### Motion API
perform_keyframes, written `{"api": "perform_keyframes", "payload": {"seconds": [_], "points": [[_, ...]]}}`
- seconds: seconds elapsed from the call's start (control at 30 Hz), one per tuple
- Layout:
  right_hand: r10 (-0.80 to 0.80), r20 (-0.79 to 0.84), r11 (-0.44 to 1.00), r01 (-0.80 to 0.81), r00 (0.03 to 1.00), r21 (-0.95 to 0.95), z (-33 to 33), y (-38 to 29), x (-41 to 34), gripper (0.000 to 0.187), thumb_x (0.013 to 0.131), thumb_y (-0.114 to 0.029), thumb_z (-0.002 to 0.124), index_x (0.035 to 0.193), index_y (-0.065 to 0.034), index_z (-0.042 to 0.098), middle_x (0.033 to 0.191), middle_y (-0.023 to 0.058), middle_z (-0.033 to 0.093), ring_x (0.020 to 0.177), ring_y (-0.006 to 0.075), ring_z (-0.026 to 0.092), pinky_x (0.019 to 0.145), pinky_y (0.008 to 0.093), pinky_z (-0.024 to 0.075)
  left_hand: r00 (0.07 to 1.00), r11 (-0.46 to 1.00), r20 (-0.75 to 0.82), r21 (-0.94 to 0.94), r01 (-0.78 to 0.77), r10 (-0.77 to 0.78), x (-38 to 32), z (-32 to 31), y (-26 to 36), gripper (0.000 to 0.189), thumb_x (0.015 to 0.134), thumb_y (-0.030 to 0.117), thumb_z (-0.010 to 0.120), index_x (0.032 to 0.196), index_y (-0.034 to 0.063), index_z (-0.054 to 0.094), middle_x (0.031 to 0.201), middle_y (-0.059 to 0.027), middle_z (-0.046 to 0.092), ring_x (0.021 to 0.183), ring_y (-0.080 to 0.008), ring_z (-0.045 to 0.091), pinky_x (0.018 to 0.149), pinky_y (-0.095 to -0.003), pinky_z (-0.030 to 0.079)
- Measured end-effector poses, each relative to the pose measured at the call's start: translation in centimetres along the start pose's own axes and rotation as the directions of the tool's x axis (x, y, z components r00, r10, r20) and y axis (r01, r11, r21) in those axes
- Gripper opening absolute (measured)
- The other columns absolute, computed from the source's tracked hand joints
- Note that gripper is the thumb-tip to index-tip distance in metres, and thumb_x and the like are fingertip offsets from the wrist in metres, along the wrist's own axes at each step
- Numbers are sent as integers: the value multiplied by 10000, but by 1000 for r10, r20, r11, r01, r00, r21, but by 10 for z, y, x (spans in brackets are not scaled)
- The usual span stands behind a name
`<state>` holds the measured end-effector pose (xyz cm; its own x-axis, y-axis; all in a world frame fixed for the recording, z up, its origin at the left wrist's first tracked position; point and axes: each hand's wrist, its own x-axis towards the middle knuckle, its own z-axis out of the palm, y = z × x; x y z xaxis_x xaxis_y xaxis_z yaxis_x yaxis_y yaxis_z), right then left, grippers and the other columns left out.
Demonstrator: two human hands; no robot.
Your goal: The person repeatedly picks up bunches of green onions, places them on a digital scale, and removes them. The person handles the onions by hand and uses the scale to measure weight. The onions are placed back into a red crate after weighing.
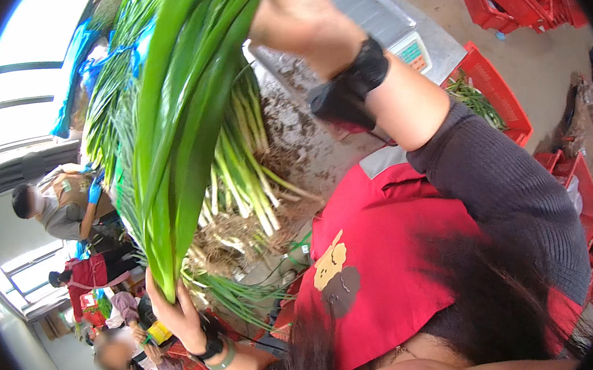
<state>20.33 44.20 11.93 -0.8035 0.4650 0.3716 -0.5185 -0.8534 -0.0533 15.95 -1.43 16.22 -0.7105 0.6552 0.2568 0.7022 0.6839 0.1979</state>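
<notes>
A bundle of broad green leaves [182, 110], probably from leek or a similar plant, runs from the top of the picture down to the lower left. My left hand [174, 309] holds its narrow lower end between the fingers. At the top, my right hand [291, 19], blurred, grips the bundle's other end; its fingertips are partly out of view. Behind the leaves lie many long green onions [242, 174] with white stalks and soil-covered roots [227, 245]. More green onion tops [124, 68], some tied with blue plastic, are piled at the upper left.
A digital scale [365, 12] with a metal pan stands by my right forearm. Soil litters the work surface [295, 115]. Red plastic crates [497, 96] stand on the right, one holding green scraps. Several co-workers [68, 201] are at the left.
</notes>
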Motion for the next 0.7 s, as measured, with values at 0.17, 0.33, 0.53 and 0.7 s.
{"api": "perform_keyframes", "payload": {"seconds": [0.17, 0.33, 0.53, 0.7], "points": [[-218, -31, 944, 203, 975, -260, -25, -155, -23, 245, 898, -160, 679, 1090, -14, 639, 1050, 153, 681, 992, 313, 655, 959, 452, 511, 977, 981, 115, -83, -173, 182, 101, 90, 77, 513, 886, 71, 645, 1373, 35, 491, 1234, -236, 608, 1112, -401, 608, 953, -412, 476], [-437, -276, 845, 286, 856, -451, -86, -272, -50, 183, 899, -160, 655, 1030, -33, 651, 992, 113, 687, 935, 288, 649, 907, 440, 515, 934, 950, 208, -178, -256, 291, 177, 175, 156, 537, 882, 72, 654, 1393, 80, 490, 1243, -209, 620, 1156, -370, 601, 957, -394, 474], [-511, -470, 806, 210, 720, -553, -176, -343, -90, 199, 904, -209, 667, 1020, -47, 654, 984, 102, 682, 945, 281, 638, 910, 422, 504, 912, 945, 274, -202, -257, 307, 219, 269, 199, 609, 834, 112, 719, 1394, 98, 479, 1225, -192, 617, 1121, -382, 588, 940, -442, 472], [-560, -693, 748, -81, 454, -658, -228, -363, -142, 619, 933, -452, 623, 1278, 49, 508, 1394, 182, 498, 1337, 310, 439, 1126, 476, 340, 967, 960, -45, -118, -254, 251, 191, 277, 190, 766, 793, 102, 754, 1461, 36, 385, 1322, -231, 532, 1215, -385, 508, 1046, -454, 392]]}}
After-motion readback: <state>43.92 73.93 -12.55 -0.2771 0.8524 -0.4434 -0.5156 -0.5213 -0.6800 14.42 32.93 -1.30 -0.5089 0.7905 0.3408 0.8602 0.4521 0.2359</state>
